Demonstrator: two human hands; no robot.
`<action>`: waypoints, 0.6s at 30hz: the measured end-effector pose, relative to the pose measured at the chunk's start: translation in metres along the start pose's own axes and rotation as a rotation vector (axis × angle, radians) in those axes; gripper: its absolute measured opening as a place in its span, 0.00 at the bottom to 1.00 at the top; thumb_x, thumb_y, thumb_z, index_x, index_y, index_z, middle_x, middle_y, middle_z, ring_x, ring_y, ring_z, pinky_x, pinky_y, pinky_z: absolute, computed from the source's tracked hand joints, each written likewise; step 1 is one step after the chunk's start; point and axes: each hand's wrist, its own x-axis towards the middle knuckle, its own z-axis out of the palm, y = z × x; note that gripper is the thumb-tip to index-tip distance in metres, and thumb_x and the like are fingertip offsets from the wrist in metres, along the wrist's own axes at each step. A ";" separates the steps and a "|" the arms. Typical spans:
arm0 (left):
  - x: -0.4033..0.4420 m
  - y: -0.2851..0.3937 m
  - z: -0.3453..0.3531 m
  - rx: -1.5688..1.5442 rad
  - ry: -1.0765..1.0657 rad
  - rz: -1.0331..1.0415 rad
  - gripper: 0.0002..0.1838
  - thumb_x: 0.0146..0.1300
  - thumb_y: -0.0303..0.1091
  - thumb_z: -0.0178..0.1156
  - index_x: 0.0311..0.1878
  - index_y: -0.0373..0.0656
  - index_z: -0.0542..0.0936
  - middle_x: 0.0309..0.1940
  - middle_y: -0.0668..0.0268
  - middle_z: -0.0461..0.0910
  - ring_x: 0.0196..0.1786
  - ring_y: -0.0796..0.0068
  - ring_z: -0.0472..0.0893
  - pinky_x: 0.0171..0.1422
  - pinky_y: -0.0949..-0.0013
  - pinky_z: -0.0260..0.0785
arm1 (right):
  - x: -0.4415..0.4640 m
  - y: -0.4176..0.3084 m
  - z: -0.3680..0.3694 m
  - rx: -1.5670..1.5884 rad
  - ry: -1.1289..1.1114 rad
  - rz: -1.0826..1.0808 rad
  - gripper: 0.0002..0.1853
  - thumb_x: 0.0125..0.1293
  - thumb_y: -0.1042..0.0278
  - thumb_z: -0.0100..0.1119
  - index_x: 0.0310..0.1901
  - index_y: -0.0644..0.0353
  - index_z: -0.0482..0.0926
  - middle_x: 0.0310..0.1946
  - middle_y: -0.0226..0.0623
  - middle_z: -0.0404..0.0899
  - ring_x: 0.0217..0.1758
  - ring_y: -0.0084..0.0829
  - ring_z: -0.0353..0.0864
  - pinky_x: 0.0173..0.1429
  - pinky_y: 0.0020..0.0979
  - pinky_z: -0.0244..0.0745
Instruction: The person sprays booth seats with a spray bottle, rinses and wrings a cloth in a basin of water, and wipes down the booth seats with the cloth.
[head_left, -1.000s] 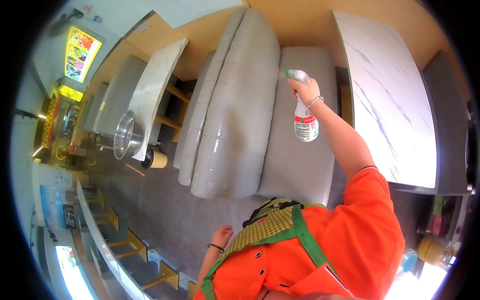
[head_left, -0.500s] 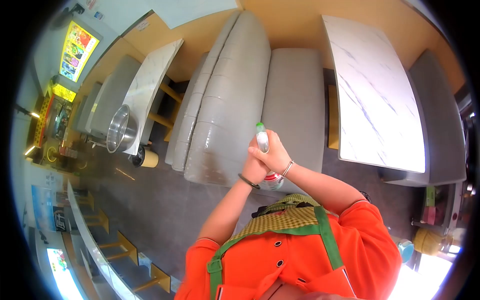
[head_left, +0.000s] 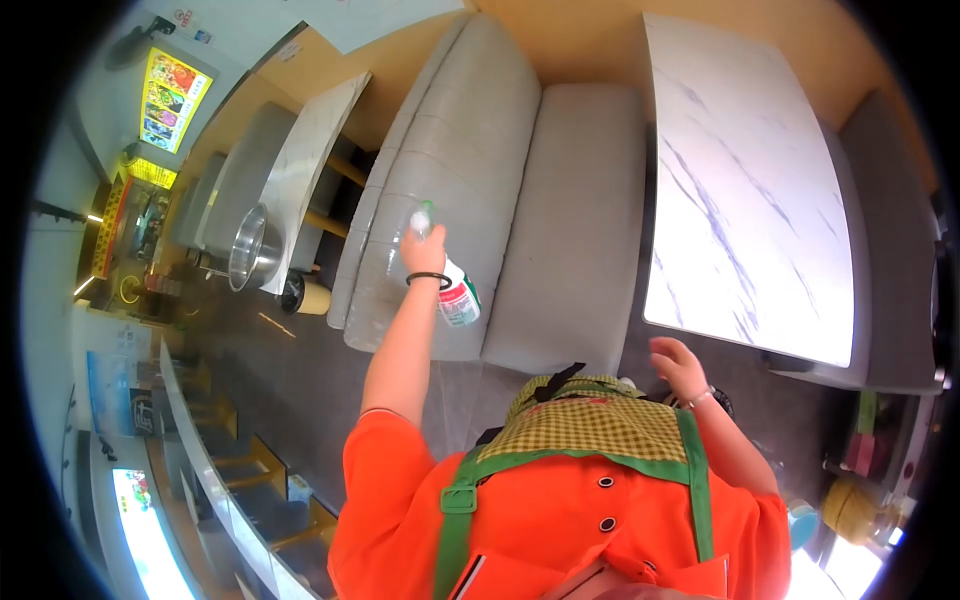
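My left hand [head_left: 424, 252] is wrapped round the neck of a spray bottle [head_left: 459, 300] with a green-and-white trigger head and a red-and-white label. The bottle is tilted in front of the grey padded bench backrest [head_left: 455, 140], whose surface has shiny wet-looking spots. Low on the right, near my apron, my right hand [head_left: 680, 368] is empty, its fingers loosely bent and apart. To the right of the backrest lies the grey bench seat [head_left: 575, 210].
A white marble-patterned table [head_left: 745, 190] stands on the right, with another grey bench beyond it. At left, a metal basin [head_left: 252, 250] sits at the edge of a second marble table [head_left: 310, 150], above a tan bin [head_left: 314, 297]. Grey floor [head_left: 350, 400] runs between the furniture.
My hands have come apart: the left carried the spray bottle leftward to the backrest, while the right let go and dropped back to the lower right. The view shifted slightly.
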 end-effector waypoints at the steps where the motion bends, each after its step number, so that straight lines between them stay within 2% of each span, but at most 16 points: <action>1: 0.001 0.003 0.004 0.009 0.001 -0.002 0.12 0.44 0.35 0.59 0.31 0.37 0.77 0.25 0.61 0.77 0.29 0.72 0.76 0.36 0.69 0.67 | -0.004 0.010 -0.021 -0.011 0.043 0.058 0.18 0.55 0.68 0.57 0.48 0.62 0.73 0.39 0.32 0.76 0.37 0.23 0.76 0.40 0.23 0.71; 3: 0.002 0.000 0.014 -0.065 0.077 -0.159 0.11 0.43 0.33 0.58 0.30 0.37 0.77 0.24 0.62 0.77 0.27 0.70 0.76 0.34 0.68 0.67 | -0.011 0.019 -0.048 -0.022 0.083 0.122 0.17 0.55 0.69 0.56 0.47 0.62 0.74 0.37 0.31 0.76 0.35 0.21 0.75 0.37 0.21 0.70; 4: 0.002 -0.005 0.017 -0.058 0.076 -0.161 0.11 0.43 0.33 0.58 0.30 0.37 0.77 0.24 0.62 0.77 0.27 0.70 0.76 0.34 0.68 0.67 | -0.014 0.019 -0.058 0.055 0.108 0.164 0.16 0.55 0.69 0.55 0.46 0.62 0.74 0.36 0.30 0.77 0.34 0.20 0.75 0.36 0.20 0.69; 6: -0.002 -0.014 0.022 -0.181 0.059 -0.007 0.11 0.43 0.33 0.59 0.30 0.36 0.77 0.23 0.61 0.77 0.27 0.70 0.76 0.33 0.68 0.67 | -0.019 0.021 -0.073 0.135 0.131 0.217 0.15 0.55 0.70 0.54 0.45 0.62 0.75 0.35 0.29 0.77 0.33 0.19 0.74 0.35 0.19 0.68; 7: -0.004 -0.015 0.027 -0.273 0.104 -0.007 0.12 0.43 0.33 0.59 0.30 0.35 0.77 0.23 0.60 0.77 0.27 0.69 0.75 0.33 0.67 0.67 | -0.018 0.022 -0.078 0.150 0.125 0.209 0.15 0.55 0.69 0.54 0.45 0.62 0.75 0.35 0.29 0.77 0.33 0.19 0.74 0.35 0.19 0.68; 8: -0.006 -0.017 0.030 -0.266 0.102 -0.007 0.12 0.43 0.33 0.59 0.30 0.35 0.77 0.23 0.60 0.77 0.27 0.69 0.75 0.33 0.67 0.67 | -0.016 0.022 -0.083 0.166 0.119 0.200 0.14 0.55 0.69 0.54 0.45 0.62 0.75 0.35 0.29 0.77 0.33 0.19 0.74 0.35 0.19 0.68; 10: -0.030 0.009 0.030 -0.009 0.104 -0.024 0.12 0.43 0.33 0.59 0.31 0.35 0.76 0.23 0.60 0.77 0.28 0.69 0.76 0.34 0.66 0.67 | -0.014 0.022 -0.091 0.180 0.103 0.213 0.14 0.55 0.70 0.54 0.45 0.62 0.75 0.36 0.29 0.77 0.33 0.18 0.74 0.35 0.19 0.68; 11: -0.033 -0.008 0.039 0.106 0.167 0.066 0.12 0.43 0.33 0.58 0.30 0.35 0.76 0.22 0.58 0.77 0.27 0.67 0.75 0.34 0.64 0.67 | -0.013 0.021 -0.093 0.164 0.088 0.192 0.14 0.55 0.70 0.53 0.45 0.62 0.75 0.36 0.29 0.77 0.33 0.18 0.74 0.35 0.19 0.68; 14: -0.060 -0.004 0.052 0.106 0.162 0.025 0.12 0.42 0.33 0.58 0.30 0.36 0.76 0.22 0.57 0.77 0.26 0.65 0.76 0.34 0.63 0.67 | -0.012 0.012 -0.098 0.130 0.065 0.168 0.14 0.56 0.70 0.53 0.45 0.62 0.75 0.36 0.28 0.77 0.34 0.18 0.74 0.36 0.19 0.68; 15: -0.065 -0.005 0.053 0.031 0.091 -0.053 0.12 0.42 0.34 0.59 0.29 0.36 0.76 0.23 0.57 0.77 0.27 0.64 0.77 0.35 0.63 0.67 | -0.012 0.013 -0.101 0.120 0.055 0.148 0.14 0.56 0.70 0.53 0.45 0.62 0.75 0.36 0.28 0.77 0.34 0.18 0.74 0.36 0.19 0.68; 18: -0.077 -0.020 0.059 0.110 -0.026 0.022 0.12 0.42 0.35 0.59 0.28 0.36 0.76 0.23 0.57 0.78 0.28 0.62 0.77 0.36 0.62 0.68 | -0.014 0.023 -0.106 0.106 0.049 0.130 0.14 0.57 0.70 0.53 0.45 0.63 0.75 0.35 0.29 0.76 0.34 0.18 0.74 0.36 0.19 0.68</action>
